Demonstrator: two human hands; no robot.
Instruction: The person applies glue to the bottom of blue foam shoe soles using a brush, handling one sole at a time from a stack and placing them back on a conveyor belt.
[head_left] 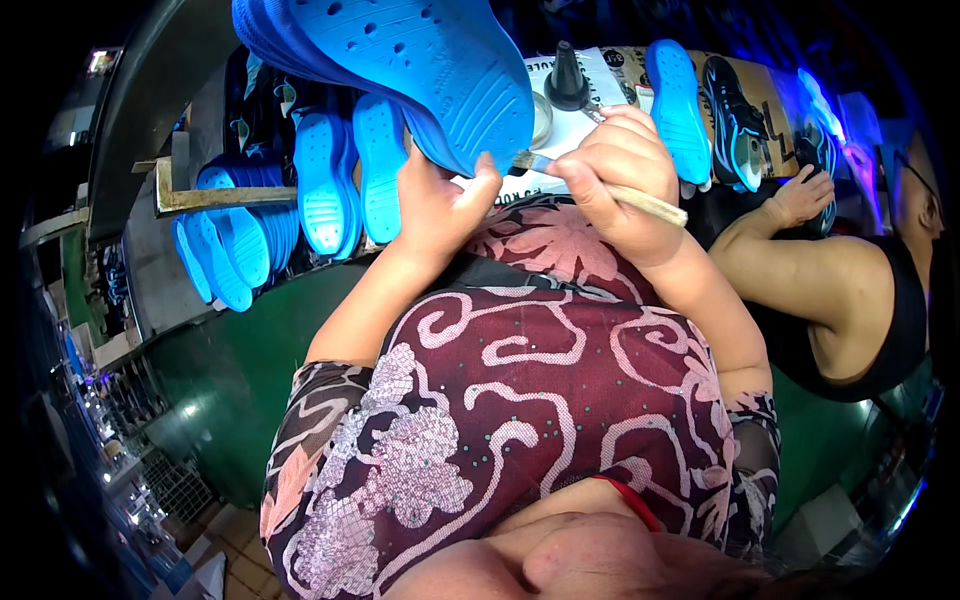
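Beyond the person's lap, a worktop [780, 110] partly covered with cardboard is carrying the work, and at its right end a co-worker [835, 280] is resting a hand on a dark shoe. Closest to me, a perforated blue shoe sole [420, 75] is hanging in the air above the worktop's near edge; its left flank is showing layers, so I can't tell whether it is one piece or several. A stack of blue soles [245, 240] is crowding the near-left corner, and a black sneaker [735, 125] is lying toward the right end. The left hand [435, 205] is clenching the raised sole's near end. The right hand [630, 165] is grasping a wooden-handled brush [650, 203], its bristles pointing at the sole's rim; whether they are touching, I can't tell. A black conical bottle [567, 80] is standing toward the far edge, just beside a glass jar [541, 120]. To my eye, the person is brushing the sole's rim; the next move is calling for a steady left hand and a light, even stroke.
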